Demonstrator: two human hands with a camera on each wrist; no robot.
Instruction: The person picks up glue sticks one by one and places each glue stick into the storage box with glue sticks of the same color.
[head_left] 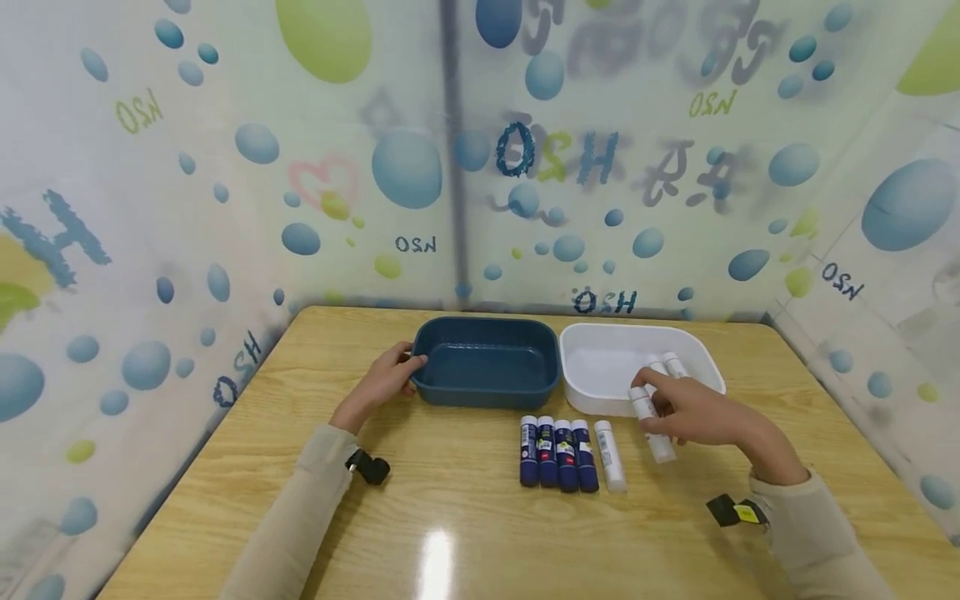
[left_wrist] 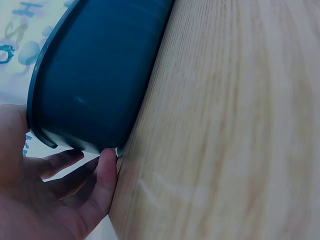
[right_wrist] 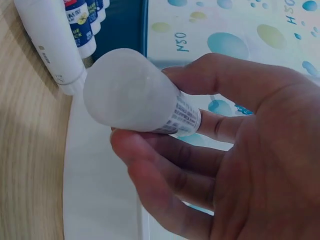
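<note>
A white cylindrical glue stick with a white cap and a translucent base [head_left: 651, 423] is pinched between the thumb and fingers of the right hand [head_left: 697, 408]. It is held tilted just in front of a white oval-cornered plastic container [head_left: 615, 407]; whether the table is touched by its base cannot be told. Two more white sticks [head_left: 675, 365] are seen inside that container, toward its right end. By the left hand [head_left: 388, 372], the left end of a dark blue rectangular plastic container with rounded corners [head_left: 487, 398] is gripped, the thumb being placed at the rim and the fingers against the outer wall. The two containers are set side by side on a light wood-grain table [head_left: 420, 492]. In front of them, four dark blue glue sticks with white caps [head_left: 547, 454] are lined up in a row, with a single white stick [head_left: 611, 457] laid just to their right.
</note>
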